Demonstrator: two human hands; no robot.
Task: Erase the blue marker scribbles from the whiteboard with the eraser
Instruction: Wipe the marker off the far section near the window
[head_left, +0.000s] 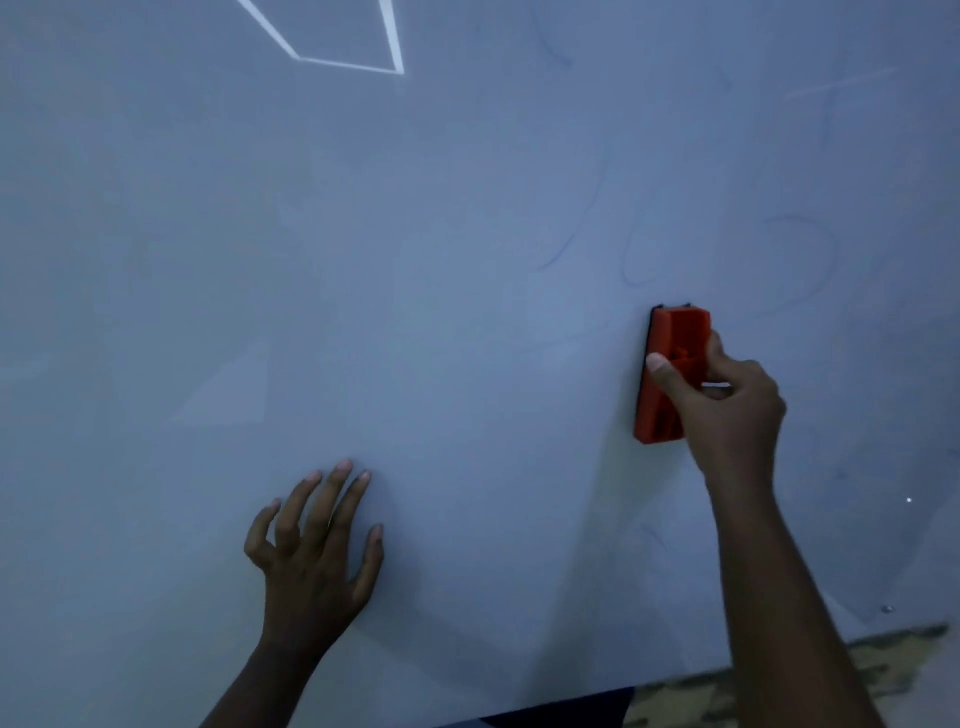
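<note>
The eraser (670, 374), a red block with a dark pad edge, lies flat against the whiteboard (415, 260) right of centre, long side running up and down. The right hand (727, 410) holds it in a closed grip, thumb across the near face and fingers curled round the far side. Faint blue scribbles (639, 260) loop just above the eraser and spread to the upper right; they are thin and pale in this dim light, so how much ink is left is hard to tell. The left hand (317, 540) rests on the board lower left, fingers spread and nearly straight, holding nothing, apparently bracing. A bright outline of reflected light (343, 60) sits near the top, and a patterned floor (779, 680) shows past the board's lower right edge. Judging from this, wiping is under way with marks remaining. The next move calls for pushing the pad up and rightward over those loops with firm, even pressure.
</note>
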